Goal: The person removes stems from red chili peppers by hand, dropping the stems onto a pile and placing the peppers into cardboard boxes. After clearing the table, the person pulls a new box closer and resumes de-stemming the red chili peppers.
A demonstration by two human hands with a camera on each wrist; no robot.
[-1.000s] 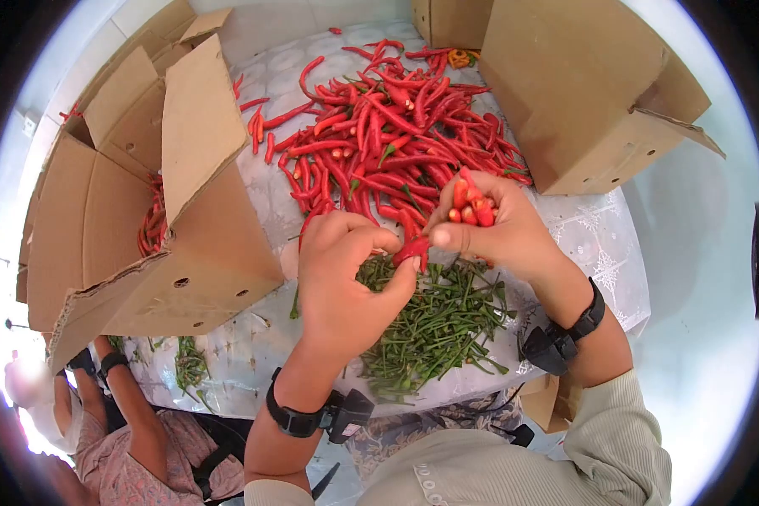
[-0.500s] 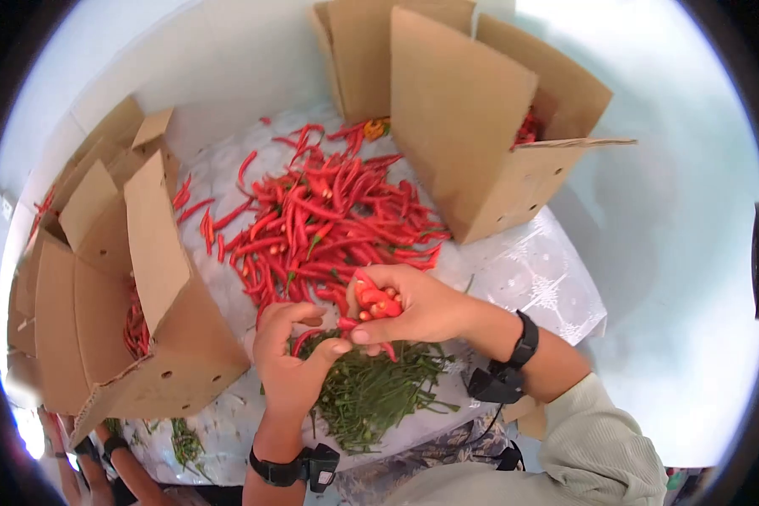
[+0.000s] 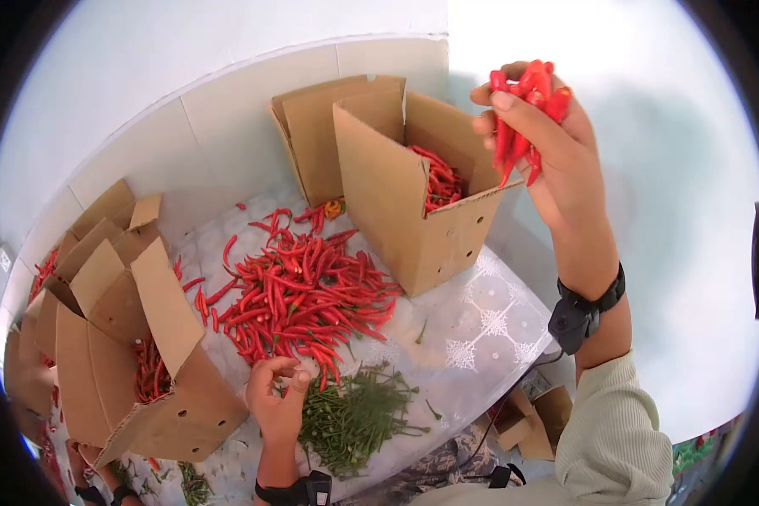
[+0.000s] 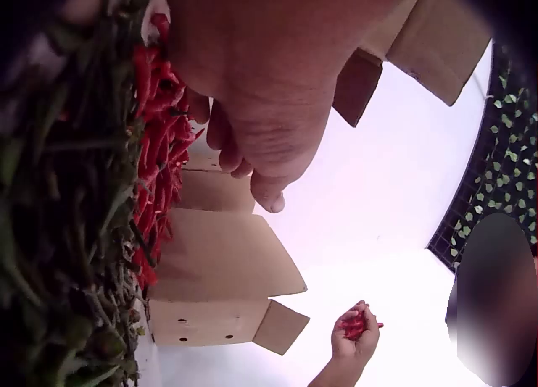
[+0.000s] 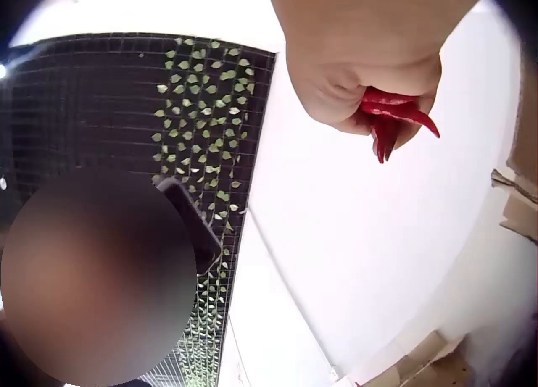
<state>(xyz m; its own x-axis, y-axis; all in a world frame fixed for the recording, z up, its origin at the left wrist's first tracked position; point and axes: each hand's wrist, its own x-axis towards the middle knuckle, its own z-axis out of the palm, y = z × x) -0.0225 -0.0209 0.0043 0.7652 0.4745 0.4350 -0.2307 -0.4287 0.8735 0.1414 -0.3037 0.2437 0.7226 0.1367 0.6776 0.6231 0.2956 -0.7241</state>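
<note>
My right hand (image 3: 567, 173) is raised high at the right and grips a bunch of red chili peppers (image 3: 527, 114), their tips poking out below the fingers. In the right wrist view the same chilies (image 5: 388, 118) stick out past the curled fingers. Low over the table, my left hand (image 3: 275, 406) has loosely bent fingers, with no chili visible between them in the left wrist view. Just beyond that hand lies a big heap of red chilies (image 3: 299, 291). Beside it is a pile of green stems (image 3: 358, 422).
An open cardboard box (image 3: 388, 198) with chilies in it stands at the back right, near my raised hand. More boxes stand at the left, including an open one (image 3: 101, 379) holding chilies. A patterned cover (image 3: 481, 316) lies over the table. Another person's hands show at lower left.
My right hand has left the left hand and risen up and right with its chilies. The left hand stays near the stem pile. The head view has swung toward the right box.
</note>
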